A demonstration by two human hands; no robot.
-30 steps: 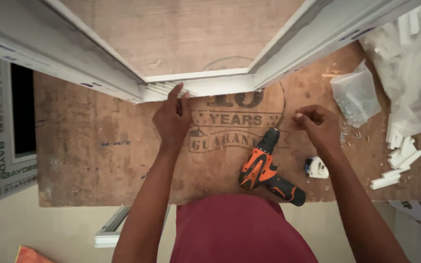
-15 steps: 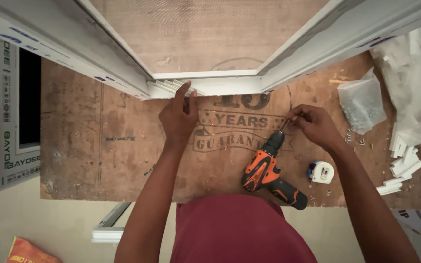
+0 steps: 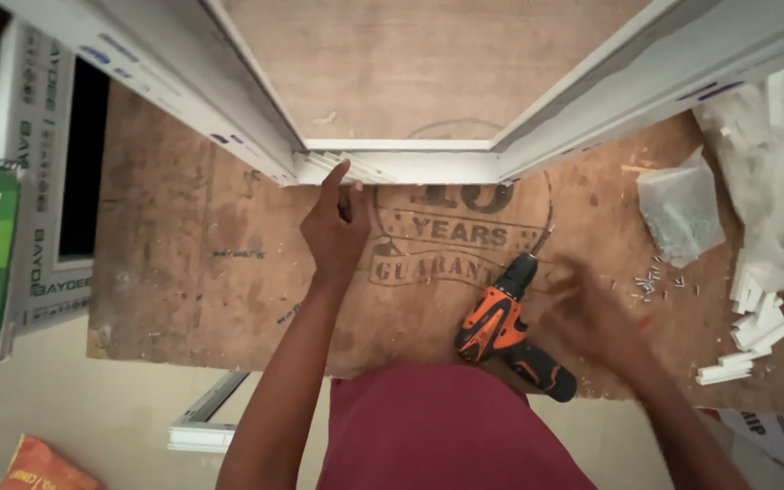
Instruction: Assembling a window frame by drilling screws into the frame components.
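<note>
White plastic window-frame corner [image 3: 392, 165] is being steadied by left hand [image 3: 336, 231], fingers pressing flat, ungripping; blurred right hand [image 3: 592, 313], grip unreadable, is hovering beside orange-and-black cordless drill [image 3: 508, 328].

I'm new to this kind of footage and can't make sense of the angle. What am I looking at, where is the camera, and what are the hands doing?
The camera sits on a person's head and looks straight down, so you see their own two arms from above. The left hand presses its fingertips against the near edge of a white window frame lying on a plywood board. The right hand is blurred above the board, beside an orange and black cordless drill that lies flat; whether it holds anything cannot be told. To the right lie loose screws, a clear plastic bag and small white plastic pieces.
</note>
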